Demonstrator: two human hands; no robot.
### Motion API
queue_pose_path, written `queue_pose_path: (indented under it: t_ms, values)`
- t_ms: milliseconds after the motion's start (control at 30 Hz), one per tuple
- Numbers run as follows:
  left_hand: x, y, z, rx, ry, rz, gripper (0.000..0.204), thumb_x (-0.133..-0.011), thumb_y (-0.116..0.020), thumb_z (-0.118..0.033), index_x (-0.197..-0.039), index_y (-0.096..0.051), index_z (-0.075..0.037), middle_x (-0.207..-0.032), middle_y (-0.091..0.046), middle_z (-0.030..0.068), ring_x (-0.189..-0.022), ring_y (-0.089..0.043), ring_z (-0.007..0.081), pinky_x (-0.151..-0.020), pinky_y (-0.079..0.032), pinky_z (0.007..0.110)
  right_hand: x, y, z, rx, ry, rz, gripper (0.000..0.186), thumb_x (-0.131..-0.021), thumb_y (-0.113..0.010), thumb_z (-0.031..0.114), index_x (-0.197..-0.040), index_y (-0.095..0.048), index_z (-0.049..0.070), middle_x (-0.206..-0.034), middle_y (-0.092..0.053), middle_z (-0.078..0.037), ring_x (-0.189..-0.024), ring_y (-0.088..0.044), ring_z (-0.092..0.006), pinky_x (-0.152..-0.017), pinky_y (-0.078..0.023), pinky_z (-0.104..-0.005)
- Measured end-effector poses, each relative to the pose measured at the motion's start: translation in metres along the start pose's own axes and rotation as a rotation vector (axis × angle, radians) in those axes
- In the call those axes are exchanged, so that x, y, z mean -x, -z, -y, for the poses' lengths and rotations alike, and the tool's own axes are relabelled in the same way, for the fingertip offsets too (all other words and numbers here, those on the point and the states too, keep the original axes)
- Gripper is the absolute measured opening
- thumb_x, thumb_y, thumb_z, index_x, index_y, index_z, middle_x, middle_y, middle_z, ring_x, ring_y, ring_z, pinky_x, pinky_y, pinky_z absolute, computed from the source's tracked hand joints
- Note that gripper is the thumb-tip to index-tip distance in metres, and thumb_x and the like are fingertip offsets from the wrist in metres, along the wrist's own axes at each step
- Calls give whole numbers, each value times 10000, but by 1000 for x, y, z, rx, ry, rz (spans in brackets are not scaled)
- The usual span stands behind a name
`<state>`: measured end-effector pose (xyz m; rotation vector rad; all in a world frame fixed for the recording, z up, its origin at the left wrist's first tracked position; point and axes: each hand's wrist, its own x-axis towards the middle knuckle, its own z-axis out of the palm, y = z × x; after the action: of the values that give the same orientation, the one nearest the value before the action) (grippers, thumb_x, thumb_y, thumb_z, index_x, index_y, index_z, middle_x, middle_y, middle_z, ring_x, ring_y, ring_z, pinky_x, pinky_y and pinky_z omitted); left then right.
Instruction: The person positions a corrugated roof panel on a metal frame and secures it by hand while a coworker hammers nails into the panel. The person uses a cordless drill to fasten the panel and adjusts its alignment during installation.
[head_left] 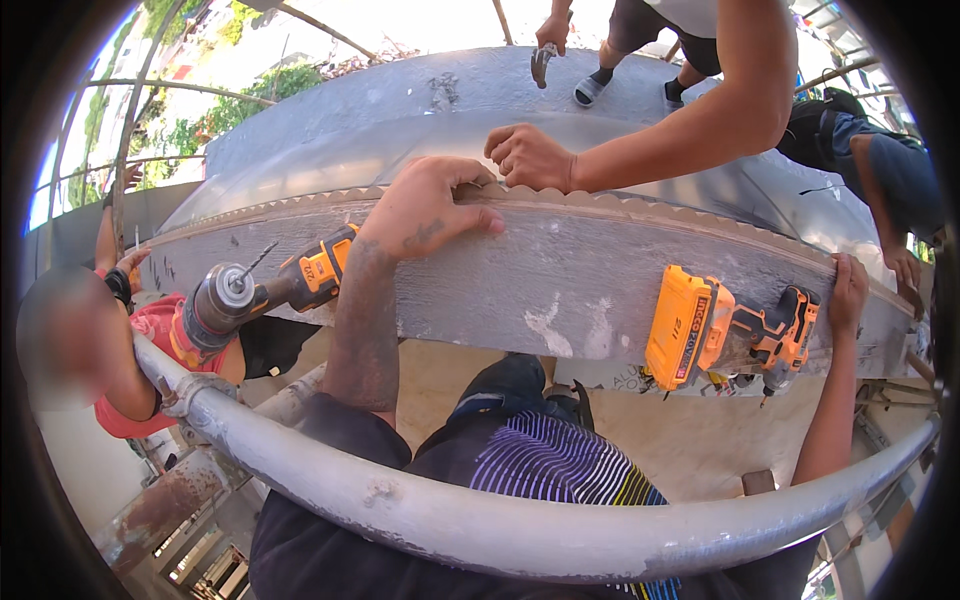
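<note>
So nearest me was a curved grey metal pipe (480, 525), with the worker leaning in behind it. Past that, two orange-and-black cordless drills, one with a long bit (312, 272) and one with a boxy battery (700, 325), lay on a rough grey concrete ledge (470, 300), probably parked there to stay in easy reach. A thin tan strip with a scalloped edge (620, 207) ran along the ledge's far side. The left hand (430, 205) straddled it, thumb parted from fingers; the right hand (850, 288) hooked over near the far right end. Spread like that, I'd guess they steadied it, but I couldn't tell how tightly either one gripped. Beyond sat a clear plastic sheet (390, 150), a co-worker's loose fist (530, 157) right by the strip, and farther off, someone's hammer (541, 65).
</note>
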<state>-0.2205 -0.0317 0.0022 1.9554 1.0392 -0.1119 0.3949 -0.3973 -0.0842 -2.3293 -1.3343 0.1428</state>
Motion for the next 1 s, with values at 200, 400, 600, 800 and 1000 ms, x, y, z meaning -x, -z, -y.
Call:
queue_pose_path:
  t_ms: [200,400,600,800,1000]
  values:
    - [15,-1,14,-117,-1,-242,526,-797,-983,-260,-1224,-822,1,-1113,-830,194,-1043,-803,354,-956,-626,450,4,2,-23,49,23,5,442,-1225,-510,255,-1099,-782,-69,-1102,-776,-210,-1082,-713,-354,-1030,-508,-443]
    - [26,-1,26,-104,-143,-240,482,-848,-960,-94,-1282,-789,28,-1240,-816,160,-1124,-802,290,-1048,-622,431,1,1,-42,94,34,26,437,-1229,-509,258,-1149,-793,-64,-1185,-787,-222,-1280,-698,-378,-1182,-456,-446]
    - [11,1,21,52,-33,-138,273,-992,-830,-98,-1240,-792,11,-1109,-831,154,-1047,-792,285,-978,-604,423,10,4,-44,119,72,-13,417,-1225,-517,247,-1169,-795,-58,-1190,-788,-223,-1326,-696,-386,-1264,-411,-460]
    - [7,1,15,14,11,-169,189,-1018,-810,-136,-1133,-767,8,-1026,-813,173,-958,-761,278,-905,-582,423,-2,2,-27,79,66,28,405,-1216,-531,232,-1120,-800,-55,-1126,-792,-203,-1234,-717,-363,-1236,-431,-449]
    - [3,-6,15,47,-38,-230,184,-990,-820,-101,-1125,-769,13,-1001,-814,161,-988,-764,287,-945,-589,433,5,4,-18,106,75,-28,390,-1206,-542,221,-1087,-800,-47,-1074,-783,-173,-1107,-718,-335,-1109,-482,-440]
